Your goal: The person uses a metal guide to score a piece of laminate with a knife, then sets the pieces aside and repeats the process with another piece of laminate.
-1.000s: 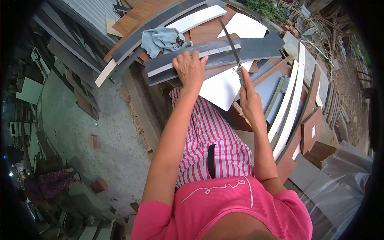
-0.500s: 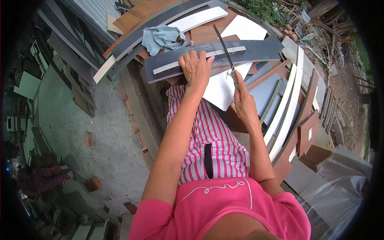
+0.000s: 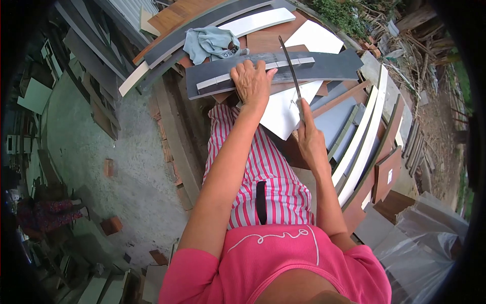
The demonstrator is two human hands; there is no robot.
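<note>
A light strip (image 3: 217,80) marked with cross lines lies along a dark grey board (image 3: 334,65). Pressing down on the strip and board is my left hand (image 3: 251,83), its fingers bent over the strip and the thumb out to the side. My right hand (image 3: 310,133) is wrapped round the handle of a long thin saw (image 3: 290,66). The blade crosses the strip to the right of my left hand and points away from me. Under the board lies a white sheet (image 3: 283,112).
A light blue cloth (image 3: 207,44) lies behind the board. Long white strips (image 3: 360,147) and brown panels (image 3: 389,175) are stacked at the right. Bricks (image 3: 111,225) sit on the concrete floor at the left, where another person (image 3: 48,215) is visible.
The saw and my right hand have moved back toward my body, with the blade still across the strip. My left hand stays on the strip. The whole view has shifted slightly.
</note>
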